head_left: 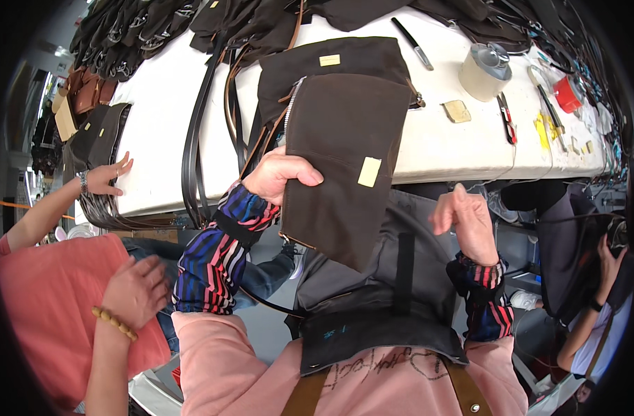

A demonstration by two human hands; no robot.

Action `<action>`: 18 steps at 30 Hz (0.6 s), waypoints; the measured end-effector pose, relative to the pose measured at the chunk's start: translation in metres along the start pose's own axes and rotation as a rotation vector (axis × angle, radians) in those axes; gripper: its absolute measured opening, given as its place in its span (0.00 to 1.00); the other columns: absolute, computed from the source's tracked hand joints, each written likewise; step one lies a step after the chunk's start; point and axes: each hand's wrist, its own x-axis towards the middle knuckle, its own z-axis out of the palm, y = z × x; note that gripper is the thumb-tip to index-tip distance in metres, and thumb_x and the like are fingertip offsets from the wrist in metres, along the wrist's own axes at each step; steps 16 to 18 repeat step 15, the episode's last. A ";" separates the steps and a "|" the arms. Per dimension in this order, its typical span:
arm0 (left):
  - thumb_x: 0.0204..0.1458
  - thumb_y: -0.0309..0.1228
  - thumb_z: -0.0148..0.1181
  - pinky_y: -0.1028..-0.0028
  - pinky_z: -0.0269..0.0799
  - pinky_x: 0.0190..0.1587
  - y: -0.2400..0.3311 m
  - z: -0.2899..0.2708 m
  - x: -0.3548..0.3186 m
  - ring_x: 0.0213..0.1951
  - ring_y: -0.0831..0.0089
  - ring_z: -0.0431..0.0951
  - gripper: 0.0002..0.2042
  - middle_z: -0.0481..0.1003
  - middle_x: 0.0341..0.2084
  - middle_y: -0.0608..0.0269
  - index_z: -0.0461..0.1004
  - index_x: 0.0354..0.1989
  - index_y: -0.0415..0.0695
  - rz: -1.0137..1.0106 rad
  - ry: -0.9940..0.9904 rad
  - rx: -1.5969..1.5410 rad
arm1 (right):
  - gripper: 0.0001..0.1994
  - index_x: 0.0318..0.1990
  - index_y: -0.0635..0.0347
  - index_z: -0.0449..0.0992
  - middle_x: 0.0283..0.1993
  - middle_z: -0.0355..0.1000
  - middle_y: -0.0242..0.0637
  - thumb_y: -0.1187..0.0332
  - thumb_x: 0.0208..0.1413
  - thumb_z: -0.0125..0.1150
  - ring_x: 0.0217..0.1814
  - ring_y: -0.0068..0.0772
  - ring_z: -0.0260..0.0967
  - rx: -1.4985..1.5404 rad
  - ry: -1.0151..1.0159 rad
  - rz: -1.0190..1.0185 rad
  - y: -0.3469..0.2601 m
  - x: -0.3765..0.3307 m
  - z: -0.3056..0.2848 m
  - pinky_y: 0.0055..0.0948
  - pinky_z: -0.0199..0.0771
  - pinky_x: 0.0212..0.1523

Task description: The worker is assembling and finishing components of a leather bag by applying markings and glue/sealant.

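My left hand [279, 177] grips a dark brown leather pouch [345, 139] by its left edge, thumb across the front. A metal zipper runs along that edge, and a pale yellow tag [369, 172] sits on the pouch's face. It is held up over the table's front edge and my apron [414, 215]. To the right of the pouch, my right hand [467, 220] is raised with fingers bent, touching nothing; whether anything small is between the fingertips is too indistinct to say. Behind the held pouch, another dark brown pouch [282, 69] with a similar tag [329, 60] lies on the table.
The white table [164, 139] carries dark straps [202, 132], a pen-like tool [413, 43], a grey metal can [485, 73], a beige block [456, 111], red-handled snips [506, 119] and a red spool [568, 93]. Leather pieces pile up behind. A co-worker's hands [133, 295] are at left; another person is right.
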 end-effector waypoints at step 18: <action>0.38 0.15 0.50 0.67 0.72 0.45 -0.003 -0.014 -0.010 0.41 0.63 0.75 0.24 0.72 0.40 0.51 0.65 0.50 0.34 0.019 0.069 0.006 | 0.07 0.38 0.58 0.66 0.27 0.64 0.31 0.67 0.57 0.53 0.27 0.21 0.62 0.427 -0.218 -0.053 0.002 0.048 0.041 0.24 0.68 0.35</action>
